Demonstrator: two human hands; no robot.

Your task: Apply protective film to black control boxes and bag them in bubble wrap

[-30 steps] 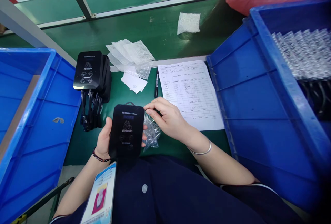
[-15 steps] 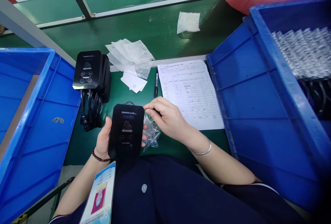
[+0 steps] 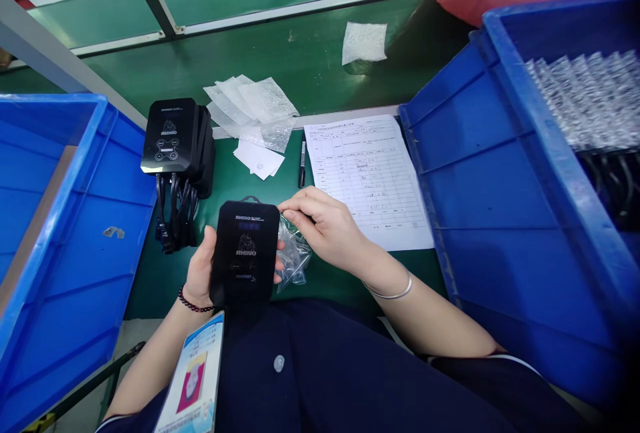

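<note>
A left hand [image 3: 201,269] closes firmly around a black box [image 3: 245,253], thumb along one side and fingertips showing at the other, above the near edge of a green desk [image 3: 225,183]. The right hand [image 3: 327,226] meets the box's far right corner, forefinger and thumb drawn together in a pinch; from where I stand, I cannot tell whether the tips have hold of the box itself or of something thin upon it. The box lies face up, "RHINO" in pale letters, a faint blue display above.

Just beyond the fingertips on the right side of the box, clear bags [image 3: 295,263] lie crumpled. More black boxes [image 3: 170,136] stand stacked toward the desk's far left corner, their cords [image 3: 175,209] hanging in a bunch on the near side. Bubble sheets [image 3: 260,103] fan across the far edge, with white cards [image 3: 259,161] on the near side of them. A pen [image 3: 302,169] lies just beside a printed form [image 3: 370,179], which fills the far right corner. Blue bins flank the desk, the left one [image 3: 105,219] by the stack, the right one [image 3: 460,173] holding rows of bubble-wrapped packs [image 3: 590,99].
</note>
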